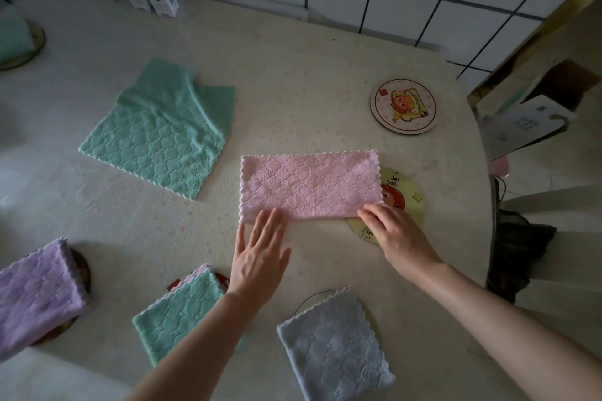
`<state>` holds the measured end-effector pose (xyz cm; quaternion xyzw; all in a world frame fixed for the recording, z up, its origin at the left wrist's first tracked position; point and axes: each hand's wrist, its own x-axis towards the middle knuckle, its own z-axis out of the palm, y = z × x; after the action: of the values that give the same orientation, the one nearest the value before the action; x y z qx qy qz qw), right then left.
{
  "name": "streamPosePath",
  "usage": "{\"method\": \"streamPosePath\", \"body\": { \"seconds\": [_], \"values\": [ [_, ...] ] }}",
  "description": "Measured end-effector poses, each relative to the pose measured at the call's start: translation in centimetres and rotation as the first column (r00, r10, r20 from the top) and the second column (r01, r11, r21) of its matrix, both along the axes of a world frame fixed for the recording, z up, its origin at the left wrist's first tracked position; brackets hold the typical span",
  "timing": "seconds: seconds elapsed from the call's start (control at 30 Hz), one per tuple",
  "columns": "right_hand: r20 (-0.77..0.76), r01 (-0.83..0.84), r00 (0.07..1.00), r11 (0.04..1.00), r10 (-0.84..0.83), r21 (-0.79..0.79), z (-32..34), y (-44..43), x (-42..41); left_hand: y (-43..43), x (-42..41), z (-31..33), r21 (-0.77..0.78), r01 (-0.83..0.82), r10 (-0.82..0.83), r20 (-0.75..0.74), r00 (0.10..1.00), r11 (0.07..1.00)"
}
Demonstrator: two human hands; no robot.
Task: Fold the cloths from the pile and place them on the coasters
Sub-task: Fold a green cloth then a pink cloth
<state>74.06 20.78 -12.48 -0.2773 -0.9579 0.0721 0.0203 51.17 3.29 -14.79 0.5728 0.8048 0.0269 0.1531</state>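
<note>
We see the pink cloth (309, 185) on the worktop (293, 91) just ahead of both hands, long axis left to right, right end over a coaster (407, 198). The left hand (260, 254) lies flat on its near left corner. The right hand (397, 234) touches its near right corner; we cannot tell whether it pinches.

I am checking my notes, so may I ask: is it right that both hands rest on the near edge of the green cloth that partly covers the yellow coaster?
Not quite: that cloth is pink, not green. The head view shows the left hand and the right hand on the near edge of the pink cloth, which partly covers the yellow coaster.
</note>
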Motion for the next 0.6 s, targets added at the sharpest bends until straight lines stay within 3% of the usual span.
{"method": "streamPosePath", "body": {
  "seconds": [0.13,0.3,0.43,0.6],
  "values": [
    [0.063,-0.016,0.998,0.999,0.013,0.05,-0.3,0.8,-0.9,-0.8,-0.5,0.2,-0.007,-0.086,0.086,0.008,0.996,0.996],
    [0.125,-0.041,0.992,0.984,0.019,0.174,0.4,1.5,-2.6,-0.7,-0.8,0.0,-0.02,-0.073,0.073,0.003,0.997,0.997],
    [0.166,-0.026,0.986,0.992,0.005,0.123,1.2,2.0,-3.5,0.2,-2.4,-0.1,-0.046,0.005,-0.008,-0.063,0.998,0.999],
    [0.029,-0.093,0.995,0.995,0.092,0.025,2.9,-0.9,-4.1,2.3,-4.3,1.1,-0.067,-0.043,0.037,-0.087,0.995,0.997]
  ]
}}
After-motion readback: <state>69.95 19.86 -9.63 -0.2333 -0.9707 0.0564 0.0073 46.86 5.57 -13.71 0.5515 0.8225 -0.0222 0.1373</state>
